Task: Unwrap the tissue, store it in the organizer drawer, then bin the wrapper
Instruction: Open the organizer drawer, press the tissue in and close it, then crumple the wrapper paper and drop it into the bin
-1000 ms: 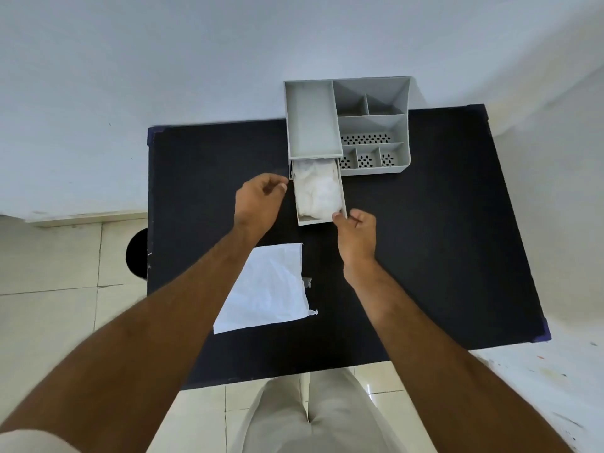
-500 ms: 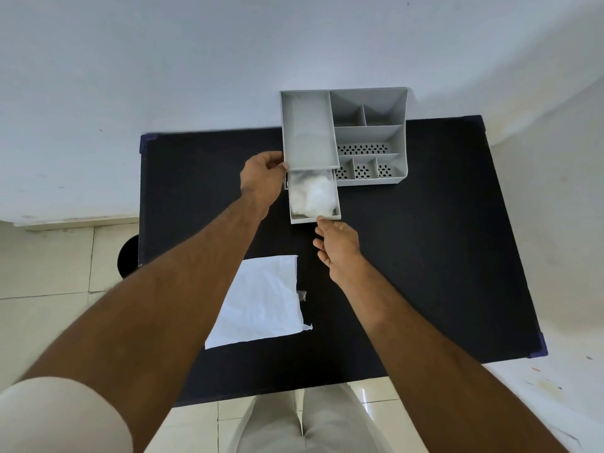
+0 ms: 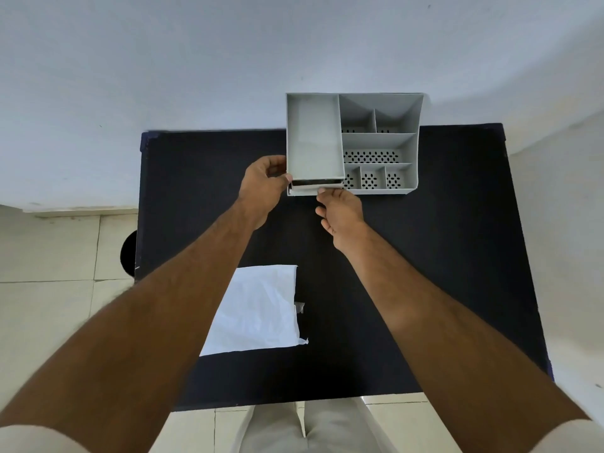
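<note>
The grey organizer (image 3: 379, 138) stands at the table's far edge. Its drawer (image 3: 302, 191) at the lower left is pushed almost fully in, with only a thin strip of the front showing. The tissue is hidden inside. My left hand (image 3: 264, 186) grips the organizer's left front corner. The fingertips of my right hand (image 3: 340, 212) touch the drawer front, and nothing is held in that hand. The flat white wrapper (image 3: 258, 308) lies on the table nearer to me, partly under my left forearm.
The black table (image 3: 441, 256) fills the middle of the view, with white wall behind it. A dark round bin (image 3: 128, 253) shows on the tiled floor past the table's left edge. My legs are at the near edge.
The drawer with the tissue has slid from well out to almost shut, my right hand following its front. My left hand moved onto the organizer's left corner.
</note>
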